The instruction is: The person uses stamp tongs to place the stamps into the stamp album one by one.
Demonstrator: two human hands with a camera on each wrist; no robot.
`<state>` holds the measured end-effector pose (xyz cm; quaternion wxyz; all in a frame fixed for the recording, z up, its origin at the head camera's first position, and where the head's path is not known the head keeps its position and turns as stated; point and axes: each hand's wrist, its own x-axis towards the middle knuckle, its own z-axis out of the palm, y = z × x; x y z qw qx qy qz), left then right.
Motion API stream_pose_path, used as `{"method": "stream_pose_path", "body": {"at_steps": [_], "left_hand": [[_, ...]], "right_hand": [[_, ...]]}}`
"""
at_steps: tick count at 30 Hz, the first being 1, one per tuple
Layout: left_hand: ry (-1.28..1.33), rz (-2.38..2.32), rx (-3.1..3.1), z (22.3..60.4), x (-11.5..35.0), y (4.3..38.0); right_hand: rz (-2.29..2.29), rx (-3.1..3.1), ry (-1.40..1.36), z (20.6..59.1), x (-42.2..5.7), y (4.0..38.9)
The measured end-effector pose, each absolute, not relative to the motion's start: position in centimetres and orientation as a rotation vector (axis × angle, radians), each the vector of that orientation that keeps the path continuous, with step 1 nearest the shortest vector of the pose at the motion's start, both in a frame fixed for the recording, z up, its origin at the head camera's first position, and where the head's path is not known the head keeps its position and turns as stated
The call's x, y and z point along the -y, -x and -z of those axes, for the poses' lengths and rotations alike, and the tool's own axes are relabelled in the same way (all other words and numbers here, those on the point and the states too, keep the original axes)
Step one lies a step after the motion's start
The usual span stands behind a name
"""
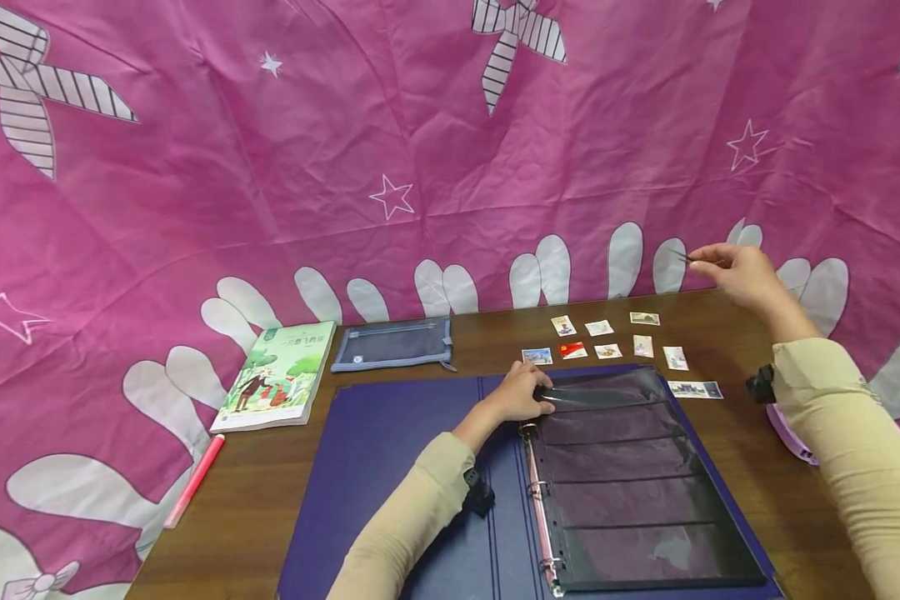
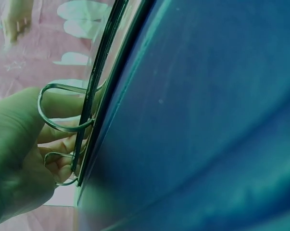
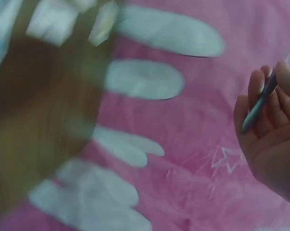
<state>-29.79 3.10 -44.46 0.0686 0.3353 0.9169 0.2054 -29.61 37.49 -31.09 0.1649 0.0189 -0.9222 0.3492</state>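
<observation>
My left hand (image 1: 516, 395) rests at the upper inner corner of a black pocket page (image 1: 626, 467) in a ring binder (image 1: 397, 458). In the left wrist view its fingers meet the page edge beside the metal rings (image 2: 63, 126). My right hand (image 1: 746, 275) is raised at the far right, above the table's back edge, and pinches slim dark tweezers (image 1: 682, 257). In the right wrist view the tweezers (image 3: 260, 106) lie between thumb and fingers, with nothing showing at the thin tip. Several small stamps (image 1: 607, 351) lie spread out behind the binder, between the two hands.
A green illustrated book (image 1: 277, 375) and a blue zip pouch (image 1: 392, 343) lie back left. A red stick-like item (image 1: 195, 482) is at the left edge. A purple curved object (image 1: 791, 435) sits partly behind my right sleeve. Pink patterned cloth (image 1: 450, 150) hangs behind the table.
</observation>
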Motion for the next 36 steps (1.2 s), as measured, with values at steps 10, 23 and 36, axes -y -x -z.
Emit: {"method": "stream_pose_path", "body": {"at_steps": [10, 23, 36], "left_hand": [[-1.037, -0.666, -2.797, 45.0, -2.3, 29.2], [-0.977, -1.135, -2.616, 46.1, -1.1, 30.3], [-0.934, -1.368, -2.453, 46.6, -1.2, 31.3]], "right_hand": [[-0.452, 2.977, -0.407, 36.6, -39.4, 26.5], [-0.396, 3.100, -0.402, 40.3, -44.0, 24.3], [-0.453, 3.202, -0.271, 41.5, -44.9, 24.4]]}}
